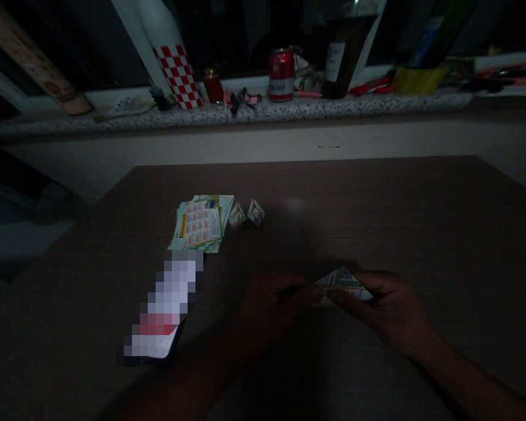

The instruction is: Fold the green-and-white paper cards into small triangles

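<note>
A person's left hand (284, 298) and right hand (386, 304) pinched a partly folded printed paper (344, 283) between thumbs and fingers, the thumbs close together near its lower edge, above the near part of a dim wood-grain counter (398, 216). Two small folded paper pieces (256, 213) stood side by side farther back, just right of a loose stack of printed sheets (199, 224). A phone (169, 310), its lit screen pixelated, lay slanted in front of the stack, left of the hands. Behind the counter, a speckled stone windowsill (254, 114) held a red-and-white checkered bottle (177, 70), a red drink can (281, 76) and a dark pouch with a pale label (339, 64).
</note>
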`<move>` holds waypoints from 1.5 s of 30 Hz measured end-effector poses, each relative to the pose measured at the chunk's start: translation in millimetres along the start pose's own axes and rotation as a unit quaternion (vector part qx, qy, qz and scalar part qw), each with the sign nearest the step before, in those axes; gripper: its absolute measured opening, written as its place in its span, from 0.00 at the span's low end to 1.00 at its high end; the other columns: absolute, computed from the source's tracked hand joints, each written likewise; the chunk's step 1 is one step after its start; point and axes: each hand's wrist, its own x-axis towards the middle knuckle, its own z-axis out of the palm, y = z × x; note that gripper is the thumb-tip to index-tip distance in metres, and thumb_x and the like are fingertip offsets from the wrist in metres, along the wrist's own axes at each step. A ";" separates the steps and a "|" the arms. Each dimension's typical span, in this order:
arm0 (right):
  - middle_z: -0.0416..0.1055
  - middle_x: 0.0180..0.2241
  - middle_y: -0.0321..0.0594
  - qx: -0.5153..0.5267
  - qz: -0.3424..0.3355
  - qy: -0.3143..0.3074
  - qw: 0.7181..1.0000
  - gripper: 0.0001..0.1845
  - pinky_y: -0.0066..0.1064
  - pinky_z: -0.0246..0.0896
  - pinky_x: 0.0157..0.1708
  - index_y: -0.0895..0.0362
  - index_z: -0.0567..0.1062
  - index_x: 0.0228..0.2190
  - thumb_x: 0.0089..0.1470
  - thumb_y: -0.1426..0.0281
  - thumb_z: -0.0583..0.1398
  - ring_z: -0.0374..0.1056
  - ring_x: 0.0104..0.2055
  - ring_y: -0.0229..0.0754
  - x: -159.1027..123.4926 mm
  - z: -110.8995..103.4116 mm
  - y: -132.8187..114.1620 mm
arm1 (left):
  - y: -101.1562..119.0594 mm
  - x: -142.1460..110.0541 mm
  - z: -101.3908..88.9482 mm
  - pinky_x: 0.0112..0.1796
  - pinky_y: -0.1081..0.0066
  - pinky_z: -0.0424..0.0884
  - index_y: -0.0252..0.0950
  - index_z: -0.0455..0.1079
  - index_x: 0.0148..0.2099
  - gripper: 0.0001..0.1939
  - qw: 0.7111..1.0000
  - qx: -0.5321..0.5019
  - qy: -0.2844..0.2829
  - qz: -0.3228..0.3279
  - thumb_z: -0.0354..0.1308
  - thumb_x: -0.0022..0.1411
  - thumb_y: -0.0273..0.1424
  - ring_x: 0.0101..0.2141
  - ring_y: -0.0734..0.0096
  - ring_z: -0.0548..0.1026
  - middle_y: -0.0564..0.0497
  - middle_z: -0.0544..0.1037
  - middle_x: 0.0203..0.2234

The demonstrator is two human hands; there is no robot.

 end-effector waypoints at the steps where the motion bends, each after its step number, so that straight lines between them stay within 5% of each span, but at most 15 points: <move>1: 0.74 0.22 0.37 0.006 0.002 -0.005 1.000 0.09 0.23 0.63 0.21 0.57 0.80 0.27 0.52 0.66 0.62 0.68 0.22 0.36 0.3 0.5 -0.4 | -0.1 -0.3 0.7 0.25 0.78 0.61 0.33 0.78 0.31 0.13 1.000 0.011 0.006 0.005 0.59 0.59 0.38 0.24 0.75 0.71 0.53 0.77 0.21; 19: 0.80 0.29 0.33 0.173 0.078 -0.062 0.980 0.04 0.20 0.68 0.29 0.51 0.82 0.31 0.51 0.67 0.65 0.74 0.29 0.35 -3.3 1.5 -1.3 | -2.6 1.1 1.5 0.20 0.77 0.51 0.34 0.61 0.22 0.21 0.985 0.133 -0.030 0.101 0.46 0.67 0.36 0.17 0.81 0.59 0.59 0.59 0.15; 31: 0.80 0.29 0.38 0.177 0.099 -0.045 0.978 0.09 0.23 0.69 0.28 0.55 0.82 0.30 0.50 0.63 0.65 0.74 0.29 0.37 -2.7 -0.5 -1.3 | -8.6 1.6 -1.1 0.18 0.75 0.45 0.34 0.54 0.16 0.29 0.996 0.042 -0.029 0.067 0.46 0.64 0.46 0.15 0.82 0.51 0.59 0.51 0.12; 34: 0.80 0.31 0.40 0.164 0.111 -0.028 0.980 0.11 0.27 0.71 0.32 0.56 0.81 0.32 0.50 0.62 0.65 0.75 0.32 0.41 -1.1 -2.3 -0.5 | -4.8 1.0 -5.4 0.19 0.75 0.49 0.34 0.59 0.18 0.28 0.997 0.038 0.006 0.063 0.43 0.65 0.45 0.17 0.80 0.56 0.58 0.56 0.13; 40: 0.80 0.30 0.40 0.132 0.109 -0.020 0.985 0.11 0.28 0.70 0.29 0.56 0.81 0.31 0.50 0.61 0.64 0.74 0.29 0.40 0.8 -1.2 -2.4 | -2.0 0.9 -0.9 0.30 0.76 0.65 0.35 0.68 0.37 0.07 0.997 -0.044 0.050 0.039 0.57 0.60 0.34 0.29 0.74 0.70 0.54 0.73 0.27; 45: 0.80 0.31 0.41 0.166 0.123 -0.020 0.978 0.12 0.31 0.70 0.32 0.56 0.81 0.33 0.50 0.61 0.64 0.75 0.32 0.43 -0.2 0.0 2.3 | -8.4 3.6 5.2 0.34 0.75 0.68 0.37 0.62 0.44 0.13 0.977 -0.200 0.068 -0.017 0.61 0.57 0.29 0.33 0.75 0.72 0.55 0.73 0.31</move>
